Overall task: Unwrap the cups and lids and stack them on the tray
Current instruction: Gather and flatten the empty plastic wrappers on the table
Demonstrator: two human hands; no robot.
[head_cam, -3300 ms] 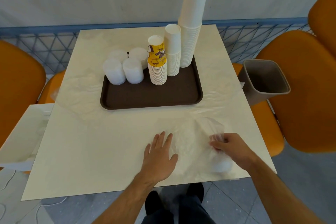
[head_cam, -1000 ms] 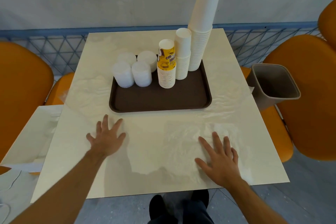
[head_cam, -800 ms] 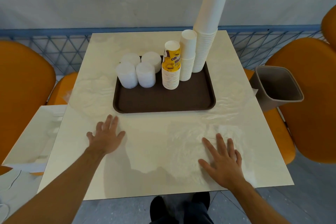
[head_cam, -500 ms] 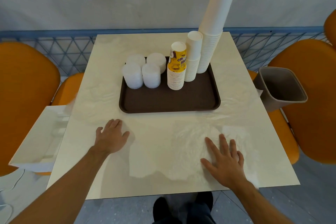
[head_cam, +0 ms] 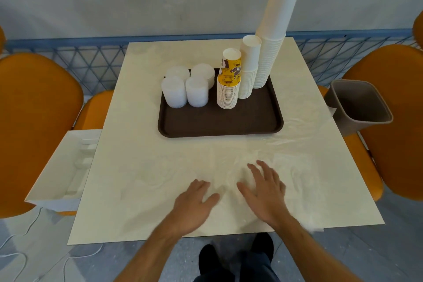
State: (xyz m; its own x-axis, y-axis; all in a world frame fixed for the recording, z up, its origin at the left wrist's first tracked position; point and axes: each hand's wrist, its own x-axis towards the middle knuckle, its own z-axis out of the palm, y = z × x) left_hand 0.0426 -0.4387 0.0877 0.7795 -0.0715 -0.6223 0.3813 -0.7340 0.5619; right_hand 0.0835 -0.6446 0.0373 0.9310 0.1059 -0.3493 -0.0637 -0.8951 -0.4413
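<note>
A cream, marble-patterned rectangular table (head_cam: 142, 167) carries a dark brown plastic tray (head_cam: 219, 121) near its far edge. On the tray's far left corner stand four short stacks of white plastic lids (head_cam: 187, 87), close together. Beside them, toward the tray's far right corner, rise three stacks of paper cups: a yellow printed stack (head_cam: 229, 80), a taller plain white stack (head_cam: 248, 68), and a much taller, leaning white stack (head_cam: 274, 30). Thin clear plastic wrap (head_cam: 286, 151) lies crumpled across the table's near right part. Both hands press flat on it near the table's near edge, fingers straight and spread, gripping nothing: the left hand (head_cam: 194, 204) just beside the right hand (head_cam: 265, 192). A grey plastic bin (head_cam: 359, 105) stands off the table's right edge, a white cardboard box (head_cam: 59, 171) off its left edge.
</note>
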